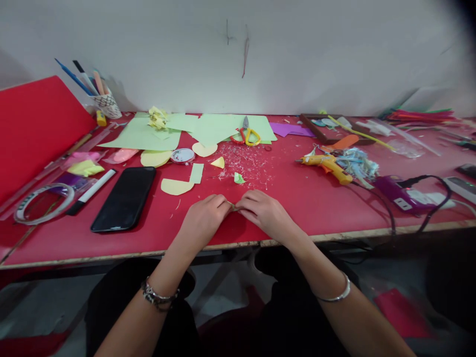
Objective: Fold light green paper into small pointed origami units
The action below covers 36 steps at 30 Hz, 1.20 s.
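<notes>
Both hands (pixel 233 213) pinching a tiny scrap (pixel 233 207) over the red tabletop (pixel 327 218), phone (pixel 124 199) off to the left.

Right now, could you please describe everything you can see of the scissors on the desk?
The scissors have short grey blades that look like metal, and two handle loops that look like plastic, red on the left and yellow on the right. They lie flat on pale green paper, tips towards the wall, loops apart. Whether the blades are fully closed is hard to tell. Neither the left hand nor the right hand touches them.
</notes>
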Available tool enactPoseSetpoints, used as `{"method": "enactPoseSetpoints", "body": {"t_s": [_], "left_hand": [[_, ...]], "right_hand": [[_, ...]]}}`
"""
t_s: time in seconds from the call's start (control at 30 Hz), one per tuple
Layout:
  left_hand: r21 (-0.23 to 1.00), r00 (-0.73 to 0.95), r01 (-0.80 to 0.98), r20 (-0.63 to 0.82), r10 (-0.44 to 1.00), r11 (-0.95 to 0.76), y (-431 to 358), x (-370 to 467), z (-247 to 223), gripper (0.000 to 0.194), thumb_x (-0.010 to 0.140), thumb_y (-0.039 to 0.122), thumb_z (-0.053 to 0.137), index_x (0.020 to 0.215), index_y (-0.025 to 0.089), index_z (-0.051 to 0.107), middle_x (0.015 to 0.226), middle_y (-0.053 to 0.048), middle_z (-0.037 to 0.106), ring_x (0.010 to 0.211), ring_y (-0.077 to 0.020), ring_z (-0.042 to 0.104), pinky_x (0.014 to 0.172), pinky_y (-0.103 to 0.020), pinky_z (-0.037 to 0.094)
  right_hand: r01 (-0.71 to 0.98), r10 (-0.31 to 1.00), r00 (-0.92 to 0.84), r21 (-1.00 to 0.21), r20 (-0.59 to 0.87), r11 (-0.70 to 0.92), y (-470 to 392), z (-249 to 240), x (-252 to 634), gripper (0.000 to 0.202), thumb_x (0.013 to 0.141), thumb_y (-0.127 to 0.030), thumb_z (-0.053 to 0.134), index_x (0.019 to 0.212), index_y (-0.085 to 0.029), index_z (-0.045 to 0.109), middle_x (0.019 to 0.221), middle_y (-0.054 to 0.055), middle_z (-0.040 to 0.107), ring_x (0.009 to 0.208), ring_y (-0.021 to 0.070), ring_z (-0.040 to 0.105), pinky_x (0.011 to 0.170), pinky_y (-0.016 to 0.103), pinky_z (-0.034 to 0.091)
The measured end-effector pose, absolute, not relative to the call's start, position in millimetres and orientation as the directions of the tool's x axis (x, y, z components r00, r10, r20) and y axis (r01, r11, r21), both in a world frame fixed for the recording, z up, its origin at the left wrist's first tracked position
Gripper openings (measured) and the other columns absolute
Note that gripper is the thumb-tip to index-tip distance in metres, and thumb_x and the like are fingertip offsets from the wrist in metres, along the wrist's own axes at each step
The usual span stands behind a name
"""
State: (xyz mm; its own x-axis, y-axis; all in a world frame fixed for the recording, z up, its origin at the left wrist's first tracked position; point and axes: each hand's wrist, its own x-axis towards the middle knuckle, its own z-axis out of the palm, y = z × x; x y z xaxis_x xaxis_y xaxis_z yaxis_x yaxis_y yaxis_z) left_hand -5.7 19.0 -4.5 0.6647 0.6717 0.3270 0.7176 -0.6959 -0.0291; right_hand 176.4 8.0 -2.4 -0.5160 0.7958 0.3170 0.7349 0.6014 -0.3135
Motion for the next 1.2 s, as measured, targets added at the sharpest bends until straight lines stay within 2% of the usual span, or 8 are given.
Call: {"method": "enactPoseSetpoints", "body": {"t_s": [0.13,0.3,0.53,0.67,0.77,0.87,1.07,1.2], "left_hand": [[0.055,0.649,0.714,0.322,0.689,-0.698,21,-8,-6,0.015,0.085,0.027,0.048,0.086,0.016,0.059,0.083,-0.004,0.060,0.076,-0.0168,0.055,0.059,-0.025,0.041],[0.200,0.553,0.752,0.328,0.766,-0.628,21,-5,-4,0.018,0.081,0.031,0.055,0.089,0.015,0.058,0.093,-0.005,0.059,0.083,-0.0171,0.054,0.066,-0.026,0.043],[0.004,0.566,0.798,0.342,0.751,-0.603,15,0,-4,0.020,0.088,0.026,0.043,0.085,0.016,0.060,0.087,-0.004,0.062,0.077,-0.0160,0.056,0.056,-0.024,0.039],[-0.023,0.587,0.781,0.367,0.722,-0.624,17,-1,-5,0.014,0.087,0.023,0.046,0.088,0.017,0.059,0.098,-0.003,0.061,0.080,-0.0152,0.056,0.057,-0.023,0.039],[-0.041,0.611,0.765,0.364,0.703,-0.643,18,-1,-6,0.017,0.087,0.022,0.045,0.082,0.015,0.059,0.088,-0.003,0.061,0.078,-0.0156,0.056,0.058,-0.024,0.039],[-0.004,0.614,0.754,0.360,0.702,-0.657,19,-2,-6,0.020,0.087,0.026,0.045,0.080,0.015,0.060,0.082,-0.003,0.061,0.076,-0.0161,0.055,0.061,-0.025,0.040],[0.199,0.529,0.774,0.317,0.787,-0.600,20,0,-4,0.016,0.082,0.028,0.054,0.090,0.015,0.059,0.089,-0.004,0.059,0.081,-0.0162,0.054,0.063,-0.024,0.041],[0.186,0.538,0.783,0.274,0.797,-0.593,23,4,-2,0.015,0.086,0.024,0.048,0.085,0.014,0.060,0.085,-0.004,0.059,0.079,-0.0156,0.054,0.063,-0.024,0.041]], "right_hand": [[0.750,0.799,-0.519,-0.286,0.305,0.596,8,-2,173,0.019,0.087,-0.020,0.044,0.082,-0.016,0.061,0.085,0.006,0.059,0.082,0.0153,0.052,0.072,0.025,0.043],[0.712,0.803,-0.512,-0.372,0.306,0.596,13,-2,173,0.016,0.085,-0.015,0.046,0.083,-0.015,0.061,0.087,0.006,0.058,0.083,0.0156,0.051,0.074,0.027,0.044],[0.606,0.781,-0.514,-0.495,0.355,0.623,18,-4,179,0.010,0.082,-0.013,0.050,0.086,-0.014,0.060,0.086,0.006,0.058,0.083,0.0144,0.053,0.076,0.026,0.044],[0.671,0.770,-0.519,-0.381,0.372,0.636,15,-6,178,0.012,0.084,-0.015,0.048,0.088,-0.015,0.059,0.084,0.006,0.059,0.079,0.0149,0.053,0.071,0.025,0.044],[0.724,0.758,-0.541,-0.257,0.365,0.640,12,-6,177,0.016,0.086,-0.018,0.045,0.082,-0.015,0.059,0.080,0.006,0.059,0.076,0.0156,0.052,0.069,0.026,0.042],[0.738,0.765,-0.544,-0.237,0.346,0.632,12,-4,175,0.017,0.086,-0.019,0.044,0.079,-0.014,0.060,0.080,0.006,0.060,0.077,0.0157,0.052,0.069,0.025,0.042],[0.719,0.796,-0.501,-0.349,0.339,0.601,15,-6,174,0.015,0.086,-0.017,0.046,0.080,-0.015,0.060,0.083,0.006,0.059,0.080,0.0153,0.052,0.072,0.026,0.043],[0.670,0.802,-0.487,-0.440,0.347,0.598,18,-9,177,0.011,0.082,-0.014,0.050,0.081,-0.015,0.060,0.084,0.006,0.059,0.080,0.0152,0.053,0.072,0.026,0.043]]}}
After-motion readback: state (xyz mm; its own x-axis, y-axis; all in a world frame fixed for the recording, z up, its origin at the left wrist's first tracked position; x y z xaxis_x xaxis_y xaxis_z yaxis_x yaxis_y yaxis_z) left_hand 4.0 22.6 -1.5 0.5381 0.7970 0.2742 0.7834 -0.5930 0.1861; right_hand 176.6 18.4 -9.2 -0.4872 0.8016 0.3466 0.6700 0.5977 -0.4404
